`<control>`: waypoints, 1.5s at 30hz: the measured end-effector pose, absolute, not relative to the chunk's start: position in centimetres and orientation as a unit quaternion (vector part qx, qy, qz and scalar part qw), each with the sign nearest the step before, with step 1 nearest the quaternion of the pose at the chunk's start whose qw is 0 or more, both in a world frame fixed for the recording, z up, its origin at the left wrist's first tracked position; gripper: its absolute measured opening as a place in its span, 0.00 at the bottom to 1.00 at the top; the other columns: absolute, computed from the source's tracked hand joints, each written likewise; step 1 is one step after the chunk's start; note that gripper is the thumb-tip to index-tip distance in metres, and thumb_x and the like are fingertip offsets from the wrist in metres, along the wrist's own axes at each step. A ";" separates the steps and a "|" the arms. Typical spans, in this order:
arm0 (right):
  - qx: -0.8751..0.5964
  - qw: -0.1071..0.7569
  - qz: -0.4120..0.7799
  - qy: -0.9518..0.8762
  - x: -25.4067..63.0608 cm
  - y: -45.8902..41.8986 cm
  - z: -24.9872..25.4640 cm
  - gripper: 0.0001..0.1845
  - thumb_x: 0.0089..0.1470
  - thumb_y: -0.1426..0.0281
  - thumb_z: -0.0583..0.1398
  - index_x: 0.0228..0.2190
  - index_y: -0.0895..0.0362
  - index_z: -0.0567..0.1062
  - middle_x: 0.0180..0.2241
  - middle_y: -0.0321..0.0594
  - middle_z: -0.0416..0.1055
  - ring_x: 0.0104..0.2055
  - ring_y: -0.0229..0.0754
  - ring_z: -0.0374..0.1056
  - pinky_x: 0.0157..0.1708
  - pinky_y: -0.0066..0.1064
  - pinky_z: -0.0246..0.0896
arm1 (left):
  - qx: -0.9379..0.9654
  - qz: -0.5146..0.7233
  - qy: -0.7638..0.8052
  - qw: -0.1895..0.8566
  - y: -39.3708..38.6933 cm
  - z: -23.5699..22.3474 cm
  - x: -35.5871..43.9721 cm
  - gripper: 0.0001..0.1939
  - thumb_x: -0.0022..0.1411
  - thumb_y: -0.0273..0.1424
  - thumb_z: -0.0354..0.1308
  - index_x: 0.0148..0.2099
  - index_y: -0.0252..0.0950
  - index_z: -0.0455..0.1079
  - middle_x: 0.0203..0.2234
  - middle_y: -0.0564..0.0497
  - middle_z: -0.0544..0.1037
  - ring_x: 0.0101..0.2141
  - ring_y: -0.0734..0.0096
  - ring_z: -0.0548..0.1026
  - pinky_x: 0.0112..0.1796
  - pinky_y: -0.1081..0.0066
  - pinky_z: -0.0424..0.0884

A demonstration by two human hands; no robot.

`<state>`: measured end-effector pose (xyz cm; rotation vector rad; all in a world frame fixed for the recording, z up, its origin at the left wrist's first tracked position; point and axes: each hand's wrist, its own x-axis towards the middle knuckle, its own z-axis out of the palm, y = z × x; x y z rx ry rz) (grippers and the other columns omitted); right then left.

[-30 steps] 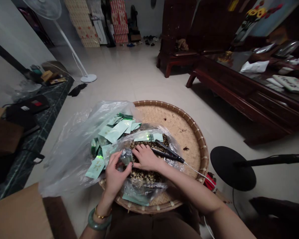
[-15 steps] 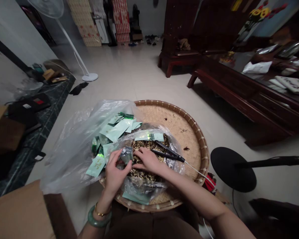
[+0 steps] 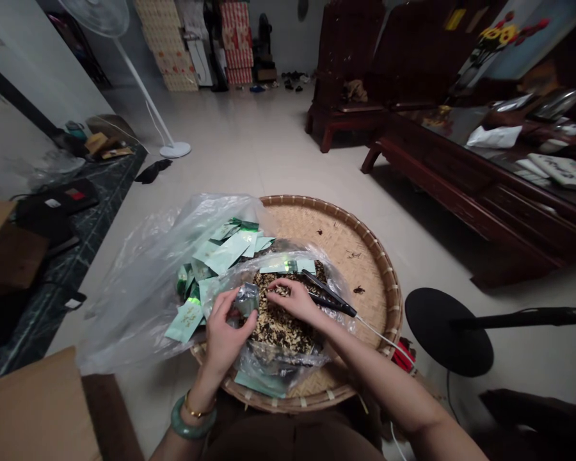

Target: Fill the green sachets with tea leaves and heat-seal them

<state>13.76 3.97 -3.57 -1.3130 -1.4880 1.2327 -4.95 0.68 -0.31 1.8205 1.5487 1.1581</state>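
Observation:
My left hand (image 3: 228,330) is closed around a small foil packet (image 3: 248,299), its silvery mouth facing up. Just right of it, my right hand (image 3: 295,301) hovers over a loose dark-and-pale dried mix (image 3: 278,330), its fingers pinched together. Whatever they pinch is too small to make out. The mix lies in a clear plastic bag (image 3: 264,358) on a round woven bamboo tray (image 3: 384,256). A black flat iron (image 3: 333,301) with a white cord rests on the bag's right side. Pale green packets (image 3: 228,253) are heaped in a second clear bag (image 3: 139,301) at the left.
A black round stand base (image 3: 446,330) is on the floor to the right. A cardboard box (image 3: 38,410) sits at the lower left. Farther off are a white standing fan (image 3: 175,150) and a dark wooden table (image 3: 461,192).
My right hand has drawn away from the packet's mouth, slightly right and up over the mix. My left hand still holds the packet in nearly the same spot.

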 end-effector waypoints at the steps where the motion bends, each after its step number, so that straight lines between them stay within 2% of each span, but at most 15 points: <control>1: -0.509 0.427 0.544 -0.512 13.4 3.8 -3.7 0.14 0.48 0.60 0.64 0.33 0.56 0.75 0.36 0.39 0.76 0.39 0.44 0.71 0.45 0.37 0.63 | 0.665 0.424 0.565 0.242 0.7 -0.3 -5.0 0.18 0.54 0.34 0.59 0.48 0.36 0.70 0.40 0.47 0.72 0.40 0.63 0.74 0.36 0.69 0.76; 4: -0.459 0.470 0.680 -0.327 12.9 3.5 -3.6 0.24 0.51 0.48 0.56 0.35 0.56 0.73 0.32 0.39 0.76 0.31 0.44 0.72 0.34 0.37 0.67 | 0.667 0.426 0.564 0.237 0.7 -0.5 -5.0 0.18 0.53 0.34 0.60 0.47 0.35 0.70 0.41 0.46 0.72 0.41 0.63 0.74 0.35 0.69 0.76; 7: -0.399 0.483 0.754 -0.197 13.2 3.3 -3.3 0.28 0.55 0.46 0.47 0.34 0.57 0.70 0.30 0.43 0.75 0.31 0.47 0.73 0.31 0.41 0.69 | 0.671 0.428 0.557 0.236 0.7 -0.5 -4.7 0.18 0.53 0.34 0.59 0.47 0.35 0.70 0.40 0.46 0.72 0.40 0.63 0.74 0.34 0.69 0.76; 12: -0.405 0.517 0.743 -0.127 13.7 3.1 -2.5 0.18 0.55 0.54 0.50 0.31 0.56 0.68 0.30 0.44 0.75 0.38 0.50 0.73 0.36 0.48 0.70 | 0.687 0.423 0.542 0.236 0.6 -0.3 -4.0 0.19 0.54 0.32 0.59 0.49 0.37 0.69 0.41 0.46 0.73 0.41 0.63 0.74 0.34 0.69 0.76; 15: -0.392 0.531 0.742 -0.114 13.6 3.1 -2.2 0.10 0.52 0.61 0.54 0.30 0.56 0.68 0.30 0.43 0.75 0.40 0.50 0.73 0.39 0.47 0.70 | 0.702 0.409 0.534 0.236 0.6 -0.4 -3.8 0.20 0.55 0.31 0.59 0.51 0.38 0.68 0.42 0.46 0.72 0.40 0.64 0.74 0.34 0.69 0.76; 17: -0.382 0.544 0.740 -0.100 13.6 3.1 -1.8 0.09 0.51 0.63 0.55 0.30 0.56 0.68 0.30 0.43 0.75 0.41 0.50 0.73 0.39 0.46 0.70 | 0.708 0.404 0.529 0.235 0.6 -0.7 -3.7 0.21 0.55 0.31 0.59 0.52 0.38 0.68 0.43 0.46 0.71 0.40 0.65 0.74 0.33 0.69 0.75; 21: -0.382 0.587 0.705 -0.111 14.1 3.2 -0.3 0.10 0.50 0.61 0.55 0.30 0.55 0.69 0.29 0.43 0.75 0.40 0.51 0.73 0.39 0.46 0.70 | 0.721 0.400 0.516 0.233 0.6 -1.1 -3.1 0.21 0.55 0.30 0.59 0.52 0.39 0.68 0.43 0.46 0.72 0.42 0.63 0.73 0.34 0.69 0.75; 27: -0.364 0.679 0.628 -0.109 13.8 3.2 3.4 0.13 0.52 0.58 0.52 0.30 0.54 0.69 0.30 0.39 0.74 0.39 0.47 0.73 0.42 0.43 0.69 | 0.748 0.384 0.501 0.206 0.5 -1.6 -1.7 0.23 0.55 0.29 0.59 0.54 0.38 0.66 0.43 0.46 0.71 0.45 0.60 0.72 0.42 0.63 0.74; 31: -0.368 0.714 0.577 -0.146 12.3 2.9 4.6 0.17 0.54 0.56 0.49 0.29 0.54 0.70 0.30 0.38 0.74 0.39 0.45 0.72 0.44 0.41 0.67 | 0.749 0.387 0.498 0.203 0.7 -2.0 -1.2 0.24 0.55 0.28 0.59 0.55 0.39 0.65 0.43 0.45 0.70 0.45 0.60 0.72 0.42 0.62 0.74; 39: -0.374 0.710 0.548 -0.238 11.3 2.2 3.9 0.20 0.57 0.55 0.50 0.31 0.55 0.74 0.33 0.38 0.73 0.39 0.43 0.69 0.45 0.37 0.63 | 0.732 0.392 0.505 0.234 0.8 -2.6 -1.1 0.25 0.53 0.27 0.59 0.55 0.37 0.64 0.44 0.45 0.70 0.44 0.61 0.72 0.35 0.67 0.75; 45: -0.393 0.681 0.523 -0.329 11.5 1.7 3.3 0.23 0.58 0.53 0.49 0.33 0.56 0.76 0.37 0.40 0.74 0.45 0.45 0.67 0.52 0.38 0.56 | 0.727 0.392 0.508 0.243 1.0 -3.4 -1.3 0.27 0.51 0.25 0.60 0.55 0.37 0.64 0.44 0.45 0.70 0.45 0.59 0.71 0.36 0.66 0.75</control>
